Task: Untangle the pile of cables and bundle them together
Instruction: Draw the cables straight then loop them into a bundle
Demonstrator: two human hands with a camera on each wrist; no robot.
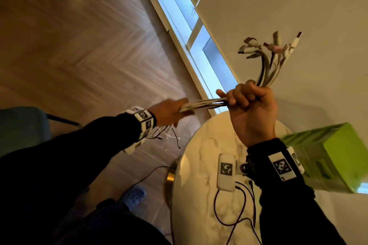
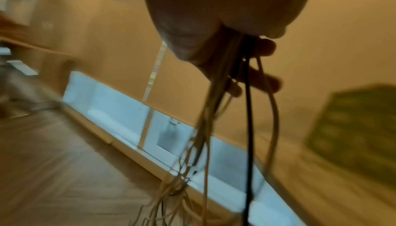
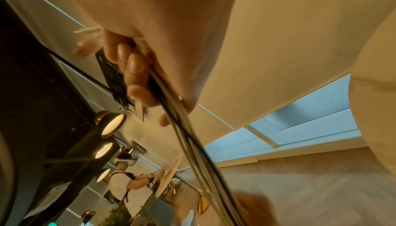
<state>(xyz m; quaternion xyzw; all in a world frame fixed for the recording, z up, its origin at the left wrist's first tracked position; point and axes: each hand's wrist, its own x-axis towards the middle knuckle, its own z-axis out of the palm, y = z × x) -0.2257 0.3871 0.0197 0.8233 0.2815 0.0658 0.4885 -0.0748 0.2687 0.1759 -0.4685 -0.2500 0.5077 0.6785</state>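
1. The right hand (image 1: 252, 105) is raised over the round marble desk (image 1: 201, 145), fisted tight round the cables (image 1: 205, 103) just below their plugs. The USB plug ends (image 1: 270, 45) fan out above the fist, roughly level with each other.
2. The left hand (image 1: 169, 111) is closed loosely round the same strands further along, out past the desk edge over the wooden floor (image 1: 79, 55). Its fingers (image 2: 265, 48) curl about them, and the free ends (image 2: 177, 187) hang below in a loose clump.
3. Likely step: combing the strands straight, with the bundling not yet done.
4. Risks:
   - The hanging clump looks snarled, so sliding the left hand down could cinch it into a knot.
   - A hard tug may drag single strands through the right fist and stagger the plugs.
   - The black cable (image 2: 248, 128) hangs apart from the pale ones and may slip out.
   - The tails could catch the wiring lying on the desk.
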